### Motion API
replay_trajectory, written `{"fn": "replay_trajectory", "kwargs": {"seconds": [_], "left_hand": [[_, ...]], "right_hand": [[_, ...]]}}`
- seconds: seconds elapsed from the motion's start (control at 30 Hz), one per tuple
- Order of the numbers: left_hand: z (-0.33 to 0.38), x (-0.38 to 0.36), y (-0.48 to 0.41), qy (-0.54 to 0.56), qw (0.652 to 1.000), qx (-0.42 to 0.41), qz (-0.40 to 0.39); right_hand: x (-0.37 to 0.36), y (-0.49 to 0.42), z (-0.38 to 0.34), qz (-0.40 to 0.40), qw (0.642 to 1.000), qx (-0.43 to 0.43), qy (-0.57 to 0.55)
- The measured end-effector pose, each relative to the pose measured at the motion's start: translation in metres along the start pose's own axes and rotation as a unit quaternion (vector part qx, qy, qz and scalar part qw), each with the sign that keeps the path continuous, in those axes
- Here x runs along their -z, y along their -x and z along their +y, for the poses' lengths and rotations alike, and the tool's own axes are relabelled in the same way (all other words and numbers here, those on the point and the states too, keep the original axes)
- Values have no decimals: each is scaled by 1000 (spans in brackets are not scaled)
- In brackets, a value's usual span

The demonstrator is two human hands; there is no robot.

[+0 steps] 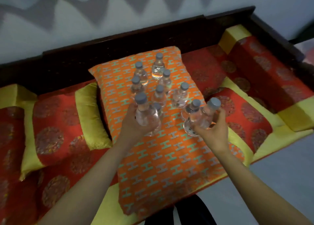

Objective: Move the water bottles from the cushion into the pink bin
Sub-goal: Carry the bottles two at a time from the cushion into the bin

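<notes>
An orange cushion [163, 156] with teal and grey H marks lies on the seat. Several clear water bottles with grey caps stand on its far half, the farthest one [158, 68] near the back edge. My left hand [134, 122] grips one bottle [146, 114] by its body, lifted slightly over the cushion. My right hand [214, 129] grips another bottle [203, 115], tilted to the right. A further bottle [192, 108] stands right beside that one. No pink bin shows in this view.
The cushion rests on a dark wooden sofa [119, 42] with red and yellow seat pads. A red and yellow pillow [59, 127] lies at the left, a red bolster [265, 76] at the right. Grey floor [280, 173] lies to the lower right.
</notes>
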State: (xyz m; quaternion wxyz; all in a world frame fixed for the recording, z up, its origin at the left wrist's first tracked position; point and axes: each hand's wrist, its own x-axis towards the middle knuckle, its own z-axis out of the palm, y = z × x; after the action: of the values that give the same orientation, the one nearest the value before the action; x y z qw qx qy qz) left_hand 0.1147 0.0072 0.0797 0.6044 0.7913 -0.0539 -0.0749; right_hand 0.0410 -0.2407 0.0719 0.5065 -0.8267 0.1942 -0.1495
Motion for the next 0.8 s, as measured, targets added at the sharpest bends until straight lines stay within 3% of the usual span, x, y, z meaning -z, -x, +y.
{"fn": "replay_trajectory", "kwargs": {"seconds": [0.17, 0.33, 0.5, 0.8], "left_hand": [[59, -47, -19, 15, 995, -82, -46], [95, -105, -21, 37, 990, -93, -96], [156, -213, -5, 44, 976, -113, -182], [242, -417, 38, 2, 958, -148, -246]], "right_hand": [[69, 4, -4, 93, 995, 8, -30], [145, 6, -9, 155, 988, 22, -9], [266, 19, 8, 250, 968, 24, -6], [479, 32, 81, 299, 954, -13, 27]]}}
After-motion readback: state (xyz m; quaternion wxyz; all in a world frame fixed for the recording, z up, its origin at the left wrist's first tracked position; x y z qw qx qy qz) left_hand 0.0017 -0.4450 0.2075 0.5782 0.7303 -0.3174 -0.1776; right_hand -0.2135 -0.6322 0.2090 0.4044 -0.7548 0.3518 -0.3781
